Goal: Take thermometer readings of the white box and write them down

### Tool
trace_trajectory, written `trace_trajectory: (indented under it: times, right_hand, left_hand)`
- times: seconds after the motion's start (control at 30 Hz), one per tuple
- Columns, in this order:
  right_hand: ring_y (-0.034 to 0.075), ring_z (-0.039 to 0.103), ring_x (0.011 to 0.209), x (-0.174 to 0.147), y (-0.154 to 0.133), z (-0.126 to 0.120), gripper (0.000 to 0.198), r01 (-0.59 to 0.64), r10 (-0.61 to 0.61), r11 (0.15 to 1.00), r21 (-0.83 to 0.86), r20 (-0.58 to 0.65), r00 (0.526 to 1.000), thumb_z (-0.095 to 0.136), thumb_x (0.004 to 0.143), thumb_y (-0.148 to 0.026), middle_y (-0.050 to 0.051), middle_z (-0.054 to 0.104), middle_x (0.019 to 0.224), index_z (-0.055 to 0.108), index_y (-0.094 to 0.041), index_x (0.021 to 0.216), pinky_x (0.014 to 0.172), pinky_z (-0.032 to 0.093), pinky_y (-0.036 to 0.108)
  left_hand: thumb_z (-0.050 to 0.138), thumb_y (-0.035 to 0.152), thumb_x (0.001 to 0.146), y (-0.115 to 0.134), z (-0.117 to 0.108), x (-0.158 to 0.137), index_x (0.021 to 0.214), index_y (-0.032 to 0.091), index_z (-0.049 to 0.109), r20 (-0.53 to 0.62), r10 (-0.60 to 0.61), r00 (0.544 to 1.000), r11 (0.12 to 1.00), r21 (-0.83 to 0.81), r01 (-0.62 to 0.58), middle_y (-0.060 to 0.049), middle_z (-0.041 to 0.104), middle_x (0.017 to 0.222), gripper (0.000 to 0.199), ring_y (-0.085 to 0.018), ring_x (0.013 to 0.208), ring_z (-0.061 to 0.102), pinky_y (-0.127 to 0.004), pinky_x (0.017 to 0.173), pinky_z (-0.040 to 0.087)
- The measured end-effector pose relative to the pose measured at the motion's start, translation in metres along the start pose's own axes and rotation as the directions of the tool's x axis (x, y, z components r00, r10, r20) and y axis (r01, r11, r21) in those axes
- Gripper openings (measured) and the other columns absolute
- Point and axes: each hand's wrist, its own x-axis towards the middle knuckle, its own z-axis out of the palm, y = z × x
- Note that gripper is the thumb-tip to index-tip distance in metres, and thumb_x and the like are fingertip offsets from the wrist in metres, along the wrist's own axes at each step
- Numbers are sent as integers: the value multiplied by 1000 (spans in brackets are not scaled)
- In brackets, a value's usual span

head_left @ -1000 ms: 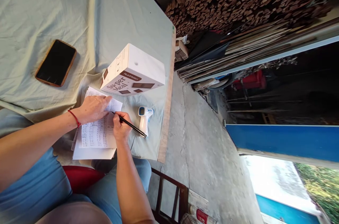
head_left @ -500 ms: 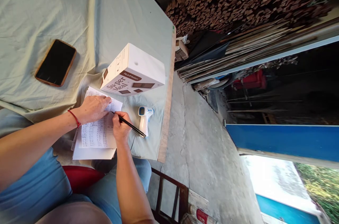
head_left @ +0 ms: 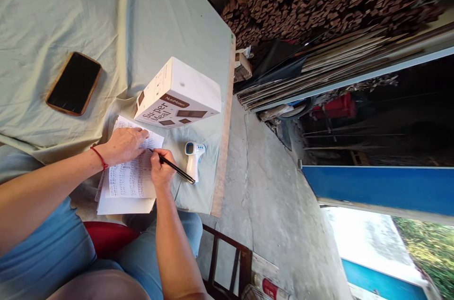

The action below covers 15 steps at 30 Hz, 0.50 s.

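My right hand (head_left: 163,170) is closed round a black pen (head_left: 177,170), whose tip end is at the written sheet. Beneath both hands lies a small stack of paper sheets (head_left: 129,182), the top one covered in rows of handwriting. My left hand (head_left: 126,145) rests flat across the upper part of the sheet, fingers stretched toward the pen. A white box (head_left: 191,85) printed "NutriMotion Su-per Meal" stands just beyond the paper. Close to the pen's back end lies a white and blue infrared thermometer (head_left: 193,160).
A phone in a brown case (head_left: 74,83) lies on the cloth-covered table (head_left: 163,16). The table's wooden edge (head_left: 223,158) runs along the right. Below it are a dark wooden rack (head_left: 230,262) and a concrete floor (head_left: 276,201). Stacked firewood (head_left: 301,0) fills the far side.
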Motion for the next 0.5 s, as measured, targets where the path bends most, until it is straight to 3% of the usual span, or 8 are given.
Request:
trace_trajectory:
  times: [0.13,0.5]
  right_hand:
    - [17,53,58,0,0,0,30,1,-1,1000,-15,5,1000,52,89,-46,1,62,66,66,-22,81,58,50,32]
    - [17,52,57,1,-4,-2,31,-10,10,1000,29,17,1000,53,87,-48,1,61,65,66,-21,80,57,49,33]
  left_hand:
    - [58,26,99,-2,4,1,124,13,62,-33,12,999,999,-31,-13,-15,72,125,29,-34,117,71,-41,85,56]
    - [56,27,102,2,-3,-2,129,12,60,10,-16,1000,1000,15,16,-15,73,126,31,-32,116,71,-39,85,55]
